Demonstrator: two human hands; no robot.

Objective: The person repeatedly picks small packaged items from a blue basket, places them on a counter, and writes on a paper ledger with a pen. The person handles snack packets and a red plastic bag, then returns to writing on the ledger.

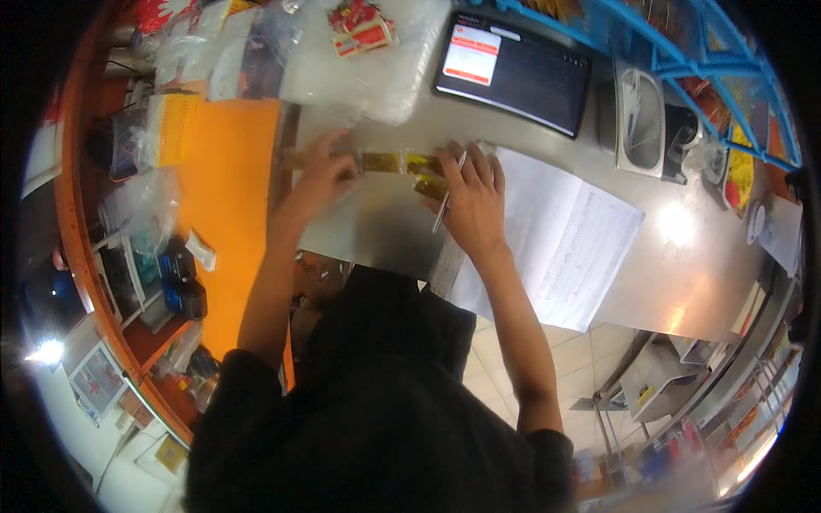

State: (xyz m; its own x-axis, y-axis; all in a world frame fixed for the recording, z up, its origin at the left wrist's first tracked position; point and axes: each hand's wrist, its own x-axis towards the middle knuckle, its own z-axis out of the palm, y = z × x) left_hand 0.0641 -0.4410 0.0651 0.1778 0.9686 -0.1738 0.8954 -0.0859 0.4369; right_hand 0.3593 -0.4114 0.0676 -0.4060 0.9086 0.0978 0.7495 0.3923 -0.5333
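On the steel counter (397, 221) lie several small packets with yellow-green contents (381, 161) in clear wrapping, roughly in a row. My left hand (330, 170), blurred, is at the left end of the row with its fingers bent; whether it holds anything cannot be told. My right hand (471, 186) has its fingertips on the packets at the right end and holds a slim silver pen (441, 215) that slants between its fingers. Beside my right forearm an open notebook (564, 237) with handwriting on its page hangs partly over the counter's edge.
A tablet (513, 74) with a lit screen lies behind my right hand. Stacked clear plastic bags (365, 80) bear small red packets (362, 29). A steel container (640, 122) and a blue plastic rack (696, 64) are at back right. An orange surface (224, 211) runs along the left.
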